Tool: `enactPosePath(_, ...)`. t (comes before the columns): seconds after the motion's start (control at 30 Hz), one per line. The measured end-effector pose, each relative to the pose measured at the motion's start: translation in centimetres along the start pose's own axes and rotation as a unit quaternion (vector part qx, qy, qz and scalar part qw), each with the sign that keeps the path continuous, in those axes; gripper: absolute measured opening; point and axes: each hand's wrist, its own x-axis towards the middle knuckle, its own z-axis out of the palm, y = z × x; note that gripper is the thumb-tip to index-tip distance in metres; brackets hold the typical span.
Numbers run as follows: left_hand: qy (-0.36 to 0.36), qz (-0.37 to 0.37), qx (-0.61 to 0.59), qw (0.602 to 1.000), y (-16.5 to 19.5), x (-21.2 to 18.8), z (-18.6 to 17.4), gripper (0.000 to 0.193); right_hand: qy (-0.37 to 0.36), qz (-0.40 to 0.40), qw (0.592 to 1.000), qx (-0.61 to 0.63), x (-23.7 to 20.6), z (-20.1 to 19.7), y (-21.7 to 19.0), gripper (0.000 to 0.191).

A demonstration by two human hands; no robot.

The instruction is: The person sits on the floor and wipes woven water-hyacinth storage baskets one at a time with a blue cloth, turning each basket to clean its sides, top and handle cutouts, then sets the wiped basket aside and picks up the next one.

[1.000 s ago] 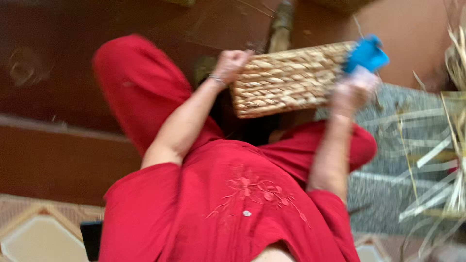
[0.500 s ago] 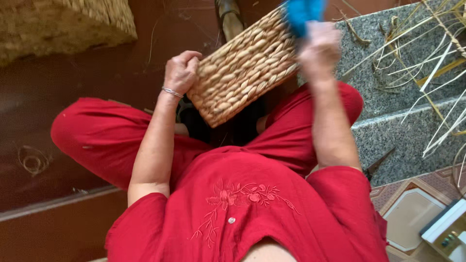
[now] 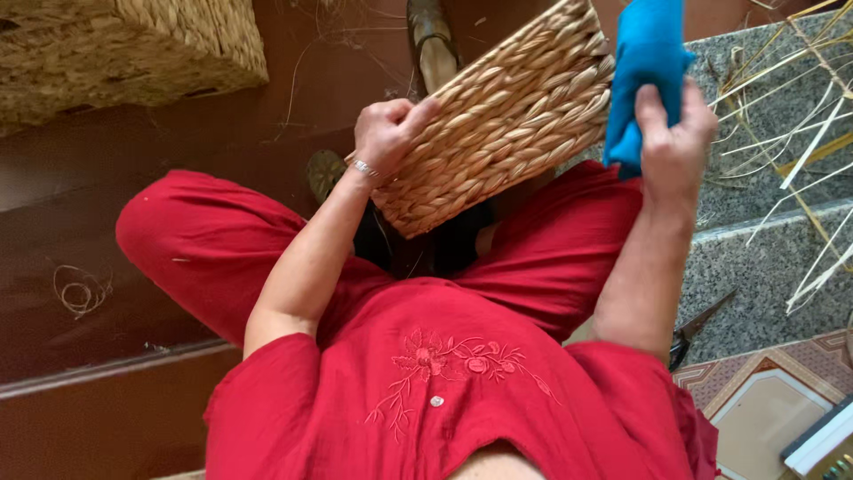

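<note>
Head view: woven basket (image 3: 502,116), coarse tan plaited fibre, rectangular, tilted over the lap betw. red-trousered knees. Left hand (image 3: 388,132) clamps its near edge, fingers curled on the weave. Right hand (image 3: 673,133) closed round a soft bright-blue cloth (image 3: 646,62) pressed on the basket's right end. 2nd woven basket (image 3: 124,49) at top-left on brown floor. Loose straw strips (image 3: 804,133) on grey granite step, scissors (image 3: 697,324) at its lower edge.

Soft, even daylight — no glare, only faint shadows under the woven basket (image 3: 498,116); edges stretch slightly, focus fairly sharp.
</note>
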Motion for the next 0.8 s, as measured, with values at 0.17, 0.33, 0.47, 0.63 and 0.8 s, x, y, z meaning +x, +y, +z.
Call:
enactPosePath(0.17, -0.06, 0.09, -0.313, 0.944, -3.2, 0.2, 0.7, 0.042, -0.069, -0.163, 0.978, -0.11, -4.5, 1.1, -8.4, 0.021)
enactPosePath(0.33, -0.146, -0.09, -0.486, 0.857, 0.9, -0.5, -3.3, 0.047, -0.153, -0.303, 0.923, -0.18, -7.9, 6.1, -11.4, 0.049)
enactPosePath(0.47, -0.14, -0.043, -0.312, 0.939, 4.8, -2.6, -6.5, 0.033, -0.137, -0.317, 0.907, -0.242, -10.1, 8.6, -10.1, 0.046)
enactPosePath(0.63, -0.018, 0.064, -0.289, 0.955, 5.9, -4.9, -4.6, 0.036, -0.043, -0.306, 0.855, -0.418, -1.3, 8.1, -5.9, 0.034)
enactPosePath(0.8, -0.001, 0.068, -0.246, 0.967, 5.6, -6.6, -3.8, 0.033, 0.057, -0.297, 0.861, -0.41, 4.2, 8.0, -6.1, 0.02)
